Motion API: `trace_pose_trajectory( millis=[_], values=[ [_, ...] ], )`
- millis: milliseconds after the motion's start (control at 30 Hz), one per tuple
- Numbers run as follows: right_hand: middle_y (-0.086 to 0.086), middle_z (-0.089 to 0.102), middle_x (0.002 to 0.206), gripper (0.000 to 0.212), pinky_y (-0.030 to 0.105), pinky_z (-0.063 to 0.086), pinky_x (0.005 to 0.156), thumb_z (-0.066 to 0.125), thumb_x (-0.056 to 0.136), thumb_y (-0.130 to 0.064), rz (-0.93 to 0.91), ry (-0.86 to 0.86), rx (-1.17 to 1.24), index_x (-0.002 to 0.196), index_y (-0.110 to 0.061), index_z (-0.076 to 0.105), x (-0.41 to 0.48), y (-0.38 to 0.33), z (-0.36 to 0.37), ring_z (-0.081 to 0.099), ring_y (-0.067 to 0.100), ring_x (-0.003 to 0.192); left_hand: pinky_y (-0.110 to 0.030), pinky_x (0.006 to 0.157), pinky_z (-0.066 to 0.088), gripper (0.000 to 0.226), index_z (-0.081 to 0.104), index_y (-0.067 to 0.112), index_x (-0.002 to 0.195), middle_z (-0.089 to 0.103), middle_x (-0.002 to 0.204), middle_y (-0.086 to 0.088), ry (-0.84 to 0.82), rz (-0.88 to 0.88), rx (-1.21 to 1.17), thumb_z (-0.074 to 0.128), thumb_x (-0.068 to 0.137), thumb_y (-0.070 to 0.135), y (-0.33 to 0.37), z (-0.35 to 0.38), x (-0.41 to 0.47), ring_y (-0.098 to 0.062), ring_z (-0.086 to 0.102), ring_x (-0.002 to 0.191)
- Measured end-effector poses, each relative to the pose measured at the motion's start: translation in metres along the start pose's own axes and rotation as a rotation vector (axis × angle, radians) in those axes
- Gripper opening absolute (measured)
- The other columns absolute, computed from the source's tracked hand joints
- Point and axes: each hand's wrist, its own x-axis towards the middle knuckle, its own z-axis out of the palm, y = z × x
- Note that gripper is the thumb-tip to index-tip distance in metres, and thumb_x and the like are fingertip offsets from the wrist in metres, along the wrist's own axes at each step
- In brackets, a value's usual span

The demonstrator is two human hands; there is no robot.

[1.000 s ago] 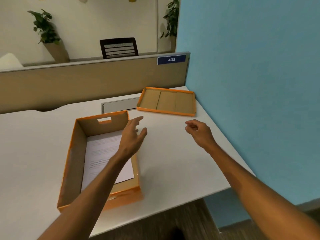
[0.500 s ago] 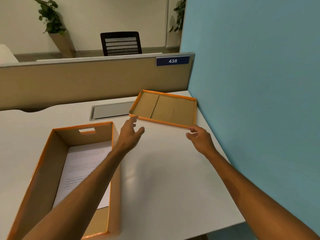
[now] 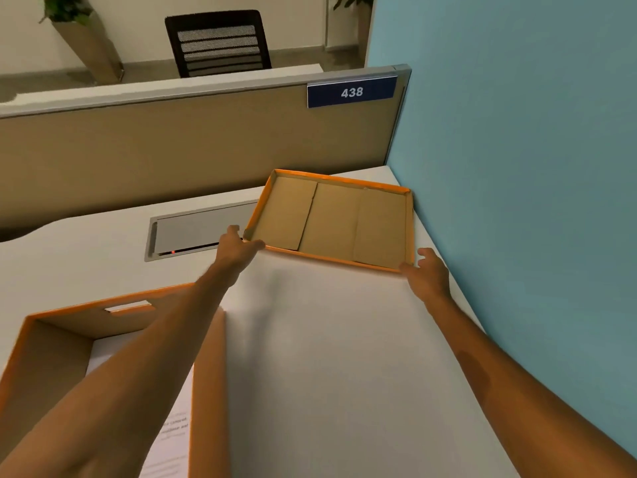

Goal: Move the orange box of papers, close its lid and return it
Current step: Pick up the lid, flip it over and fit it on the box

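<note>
The lid (image 3: 339, 220) lies upside down at about one o'clock from me on the smooth white desk (image 3: 327, 357), a shallow rectangular tray of plain brown corrugated card, its inner face made of three flat panels with one flap edge lifting a little, and its low rim glossy orange. Its far right corner sits close against the matte blue wall (image 3: 517, 167). My left hand (image 3: 236, 246) is at the lid's near left corner, fingers loosely curled and touching the orange rim there, though I cannot tell whether they have closed around it. My right hand (image 3: 427, 270) is at the near right corner, fingers spread and half open, the fingertips against the rim without a clear grip. The orange box (image 3: 206, 367) stands open down at eight o'clock, tall card walls brown inside and orange along the edges, with a slotted handle cut in its far wall; my left forearm crosses over it. White printed papers (image 3: 172, 432) lie flat in its bottom. At eleven o'clock, just left of the lid, a grey metal cable hatch (image 3: 200, 231) is set flush in the desk. Behind it runs a tan fabric partition (image 3: 172, 150) carrying a blue plate marked 438 (image 3: 351, 92).
</note>
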Motion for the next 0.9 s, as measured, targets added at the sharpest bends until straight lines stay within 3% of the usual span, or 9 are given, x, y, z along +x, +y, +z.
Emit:
trace_pose_trajectory(
  millis=[67,167,333,433,533,600,667,900],
  values=[
    [0.017,0.057,0.135,0.06,0.039,0.048,0.091,0.069,0.084,-0.026,0.039,0.011,0.024,0.138,-0.01,0.049,0.013,0.0,0.006,0.057,0.034,0.117,-0.049,0.105,0.045,0.082,0.027,0.008,0.151,0.037,0.151,-0.019,-0.001,-0.066,-0.007,0.074,0.085,0.022,-0.001,0.0,0.021,-0.039,0.047,0.13],
    [0.013,0.063,0.123,0.054,0.035,0.05,0.078,0.069,0.08,-0.022,0.121,0.046,0.1,0.131,-0.01,0.054,0.028,-0.001,0.012,0.062,0.032,0.105,-0.043,0.092,0.05,0.074,0.033,0.004,0.147,0.045,0.135,-0.017,-0.004,-0.142,-0.037,0.072,0.086,0.021,-0.003,0.003,0.041,-0.033,0.051,0.112],
    [0.013,0.068,0.089,0.025,0.051,0.058,0.078,0.065,0.075,-0.005,0.24,0.061,0.231,0.099,0.0,0.067,0.042,-0.002,0.015,0.063,0.029,0.082,-0.044,0.089,0.053,0.043,0.055,-0.003,0.123,0.056,0.117,-0.018,-0.018,-0.174,-0.07,0.068,0.087,0.016,-0.005,0.01,0.057,-0.03,0.054,0.102],
    [0.026,0.068,0.09,0.024,0.045,0.055,0.072,0.063,0.073,0.002,0.266,0.028,0.263,0.095,0.011,0.065,0.048,0.001,0.012,0.058,0.027,0.076,-0.044,0.09,0.052,0.042,0.056,-0.005,0.124,0.056,0.111,-0.016,-0.013,-0.164,-0.096,0.068,0.087,0.012,-0.005,0.01,0.059,-0.03,0.054,0.1],
    [0.022,0.07,0.096,0.02,0.043,0.057,0.071,0.061,0.077,0.007,0.264,0.006,0.364,0.091,-0.004,0.069,0.047,-0.001,0.006,0.062,0.027,0.079,-0.046,0.094,0.053,0.05,0.051,0.003,0.131,0.053,0.119,-0.015,-0.008,-0.158,-0.15,0.072,0.086,0.01,-0.003,0.008,0.057,-0.032,0.054,0.106],
    [0.015,0.07,0.097,0.025,0.037,0.057,0.067,0.062,0.082,0.009,0.281,-0.034,0.518,0.095,-0.012,0.066,0.045,-0.003,0.001,0.067,0.026,0.081,-0.048,0.096,0.052,0.054,0.048,0.008,0.135,0.051,0.128,-0.016,-0.021,-0.16,-0.239,0.072,0.086,0.007,0.001,0.005,0.052,-0.036,0.053,0.115],
    [0.016,0.07,0.098,0.024,0.042,0.057,0.073,0.06,0.087,0.01,0.294,-0.1,0.663,0.104,-0.008,0.063,0.041,-0.004,-0.005,0.07,0.028,0.08,-0.051,0.096,0.053,0.055,0.046,0.011,0.137,0.049,0.135,-0.018,-0.063,-0.18,-0.366,0.069,0.088,0.004,0.005,0.0,0.045,-0.04,0.054,0.12],
    [0.022,0.066,0.113,0.039,0.046,0.055,0.083,0.057,0.089,0.014,0.271,-0.148,0.857,0.127,0.005,0.054,0.007,-0.003,-0.024,0.069,0.036,0.096,-0.062,0.093,0.052,0.079,0.028,0.028,0.145,0.047,0.135,-0.024,-0.198,-0.135,-0.792,0.066,0.085,-0.009,0.016,-0.009,0.004,-0.046,0.062,0.112]
  ],
)
